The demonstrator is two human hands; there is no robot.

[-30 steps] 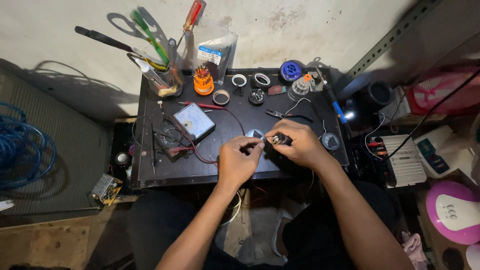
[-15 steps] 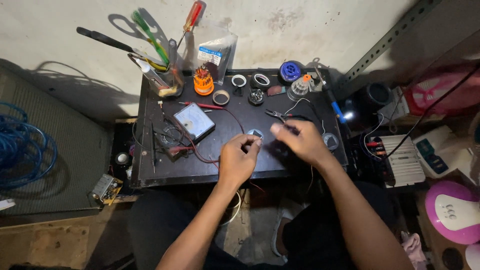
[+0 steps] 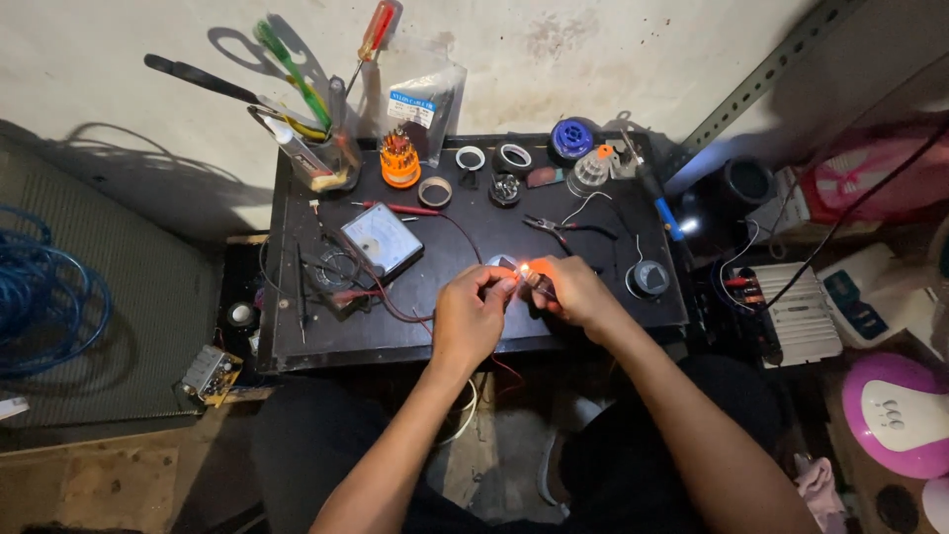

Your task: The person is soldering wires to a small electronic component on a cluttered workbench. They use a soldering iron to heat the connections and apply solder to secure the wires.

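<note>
Over a small black table (image 3: 395,336), the left hand (image 3: 473,314) and the right hand (image 3: 575,291) meet fingertip to fingertip, pinching a tiny part that is too small to make out, with a small orange flame (image 3: 525,268) glowing between them. A white-faced meter (image 3: 382,238) with red leads lies just left of the hands, and black pliers (image 3: 565,228) lie just beyond them. A jar of tools (image 3: 331,163) stands at the table's far left corner.

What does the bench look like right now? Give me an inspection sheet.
Surface: small black table, crowded.
Job's things: small glowing part, pinched between both hands.
Clutter: analogue meter, tool jar, orange bit holder, tape rolls, pliers.
Hands: left hand and right hand, fingers closed on the part.
Cables: red lead; blue coil.
Surroundings: stained wall, pink device.
</note>
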